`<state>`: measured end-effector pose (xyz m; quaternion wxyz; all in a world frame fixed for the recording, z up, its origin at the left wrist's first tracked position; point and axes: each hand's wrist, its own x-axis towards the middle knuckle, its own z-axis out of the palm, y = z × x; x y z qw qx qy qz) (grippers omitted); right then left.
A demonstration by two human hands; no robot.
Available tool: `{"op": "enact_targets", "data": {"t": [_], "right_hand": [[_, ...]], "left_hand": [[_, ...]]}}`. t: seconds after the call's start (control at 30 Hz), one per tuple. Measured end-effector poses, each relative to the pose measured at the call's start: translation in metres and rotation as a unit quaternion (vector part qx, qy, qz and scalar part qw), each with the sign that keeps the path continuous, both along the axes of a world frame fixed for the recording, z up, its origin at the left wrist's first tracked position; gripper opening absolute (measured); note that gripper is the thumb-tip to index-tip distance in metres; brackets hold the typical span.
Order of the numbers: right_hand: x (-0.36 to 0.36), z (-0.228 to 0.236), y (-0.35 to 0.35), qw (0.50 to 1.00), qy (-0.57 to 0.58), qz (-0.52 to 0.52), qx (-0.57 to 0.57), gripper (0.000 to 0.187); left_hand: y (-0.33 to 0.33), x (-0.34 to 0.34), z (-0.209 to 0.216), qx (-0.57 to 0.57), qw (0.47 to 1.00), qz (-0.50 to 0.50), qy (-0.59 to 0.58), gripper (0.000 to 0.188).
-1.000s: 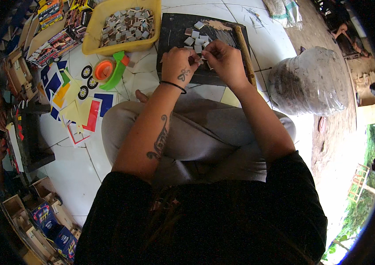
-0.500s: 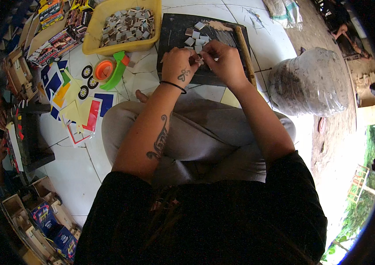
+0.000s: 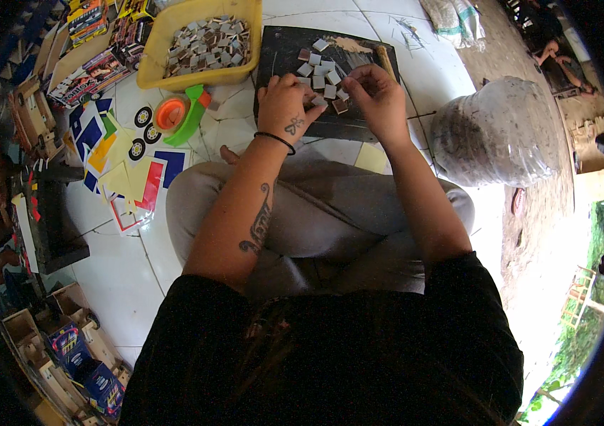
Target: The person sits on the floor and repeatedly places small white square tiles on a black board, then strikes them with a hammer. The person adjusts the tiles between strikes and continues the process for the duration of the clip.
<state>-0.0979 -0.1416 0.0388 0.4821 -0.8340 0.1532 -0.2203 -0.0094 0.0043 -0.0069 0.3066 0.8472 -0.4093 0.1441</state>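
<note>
Over the black board point(image 3: 281, 50), my left hand point(image 3: 284, 103) pinches a small square tile point(image 3: 319, 101) with a pale face between thumb and fingers. To its right is my right hand point(image 3: 379, 99), its fingers curled and the thumb close to the forefinger; whatever may be between them is too small to make out. Several loose square tiles point(image 3: 318, 80) with silvery or brown faces lie on the board between and beyond the hands. A wooden stick point(image 3: 386, 62) runs along the board's right side, partly hidden by my right hand.
A yellow tub point(image 3: 149, 67) of such tiles stands left of the board. Nearer lie an orange-and-green tape dispenser point(image 3: 190, 121), toy wheels point(image 3: 143, 116) and coloured sheets point(image 3: 123, 177). A bulging clear plastic sack point(image 3: 497, 131) is at right. Other people's hands show at the far left.
My hands have drawn apart: the right has moved to the right, uncovering tiles on the board. The left stays nearly in place with the tile in its fingers.
</note>
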Motion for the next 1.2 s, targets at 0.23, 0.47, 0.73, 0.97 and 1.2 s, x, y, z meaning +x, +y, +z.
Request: {"op": "enact_targets", "data": {"t": [0.23, 0.47, 0.73, 0.97, 1.2], "right_hand": [[-0.005, -0.004, 0.004, 1.000, -0.027, -0.001, -0.008, 0.008], [0.001, -0.006, 0.013, 0.993, -0.015, 0.023, -0.116, 0.010], [0.003, -0.005, 0.015, 0.985, 0.017, 0.025, -0.172, 0.011], [0.004, -0.005, 0.017, 0.983, 0.004, 0.034, -0.179, 0.011], [0.007, -0.006, 0.016, 0.974, -0.017, 0.048, -0.219, 0.011]], "left_hand": [[-0.006, 0.000, 0.003, -0.033, 0.991, -0.072, 0.105, 0.016], [-0.006, 0.004, 0.001, -0.044, 0.974, -0.067, 0.210, 0.011], [-0.007, 0.005, 0.002, -0.032, 0.981, -0.062, 0.182, 0.014], [-0.007, 0.005, 0.001, -0.023, 0.979, -0.055, 0.197, 0.011], [-0.005, 0.004, 0.005, -0.040, 0.967, -0.071, 0.240, 0.013]]}}
